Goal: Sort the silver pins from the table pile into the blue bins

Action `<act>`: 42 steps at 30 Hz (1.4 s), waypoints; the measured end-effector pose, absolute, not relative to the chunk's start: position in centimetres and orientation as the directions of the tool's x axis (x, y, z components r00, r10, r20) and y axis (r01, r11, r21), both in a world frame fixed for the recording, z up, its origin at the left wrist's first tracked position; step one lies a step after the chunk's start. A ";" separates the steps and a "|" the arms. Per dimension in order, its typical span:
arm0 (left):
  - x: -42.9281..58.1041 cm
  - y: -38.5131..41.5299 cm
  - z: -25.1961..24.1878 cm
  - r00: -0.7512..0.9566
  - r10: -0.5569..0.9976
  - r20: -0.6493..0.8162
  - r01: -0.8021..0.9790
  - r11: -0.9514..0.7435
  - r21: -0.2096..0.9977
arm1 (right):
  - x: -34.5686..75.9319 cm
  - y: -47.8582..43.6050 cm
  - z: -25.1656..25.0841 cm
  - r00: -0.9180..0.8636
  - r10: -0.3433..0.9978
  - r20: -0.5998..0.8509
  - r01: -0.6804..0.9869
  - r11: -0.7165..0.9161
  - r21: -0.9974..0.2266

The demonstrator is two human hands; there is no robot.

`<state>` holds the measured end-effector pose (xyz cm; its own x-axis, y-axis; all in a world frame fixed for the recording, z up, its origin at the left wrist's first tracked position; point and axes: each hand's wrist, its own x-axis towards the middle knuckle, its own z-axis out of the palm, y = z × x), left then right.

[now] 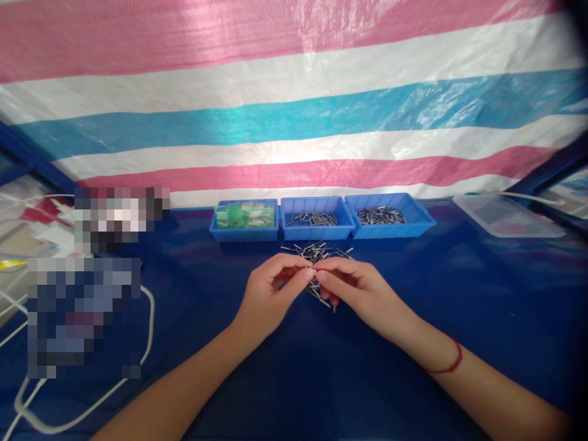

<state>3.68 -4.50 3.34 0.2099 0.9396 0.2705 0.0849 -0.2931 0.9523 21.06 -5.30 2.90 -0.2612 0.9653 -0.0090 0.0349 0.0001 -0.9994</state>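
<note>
Pins [316, 250] lie heaped on the blue counter [413, 343], seemingly for easy reach; right hand [356, 288] grips a small bunch over them, left hand [269, 297] pinches at its tip. Blue trays [316, 233] stand just behind.

A single view from the person's head looks forward and down over the table [459, 318]. The left hand [271, 291] and right hand [356, 288] sit close, near centre; blue bins [316, 233] lie toward 12 o'clock, a striped sheet [294, 122] beyond.
</note>
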 end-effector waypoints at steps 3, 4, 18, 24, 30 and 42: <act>3.6 -4.5 3.3 0.219 0.928 0.301 0.105 -0.329 0.938 | 21.1 -5.3 2.8 -0.306 0.952 -0.006 0.049 0.009 -0.999; 3.6 -4.5 3.3 0.223 0.924 0.310 0.107 -0.339 0.935 | 21.2 -5.4 2.7 -0.319 0.948 -0.002 0.052 0.015 -0.999; 3.4 -4.2 2.6 0.238 0.912 0.335 0.221 -0.387 0.895 | 21.4 -5.5 2.6 -0.166 0.963 0.212 0.080 0.228 -0.970; 3.4 -4.1 2.7 0.263 0.903 0.339 0.266 -0.406 0.874 | 21.5 -5.9 2.8 -0.126 0.944 0.305 0.140 0.321 -0.937; 3.5 -4.3 2.8 0.345 0.901 0.263 0.346 -0.382 0.857 | 21.9 -5.7 3.1 -0.105 0.900 0.423 0.340 0.432 -0.835; 3.2 -4.4 1.3 0.666 0.709 0.232 0.599 -0.694 0.400 | 30.2 0.5 1.4 0.153 0.737 0.659 0.907 0.159 -0.389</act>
<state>3.23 -4.39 1.30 0.6657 0.7090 0.2325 0.5991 -0.6936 0.3999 30.20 0.48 1.36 0.1533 0.7367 0.6586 0.9071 0.1594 -0.3895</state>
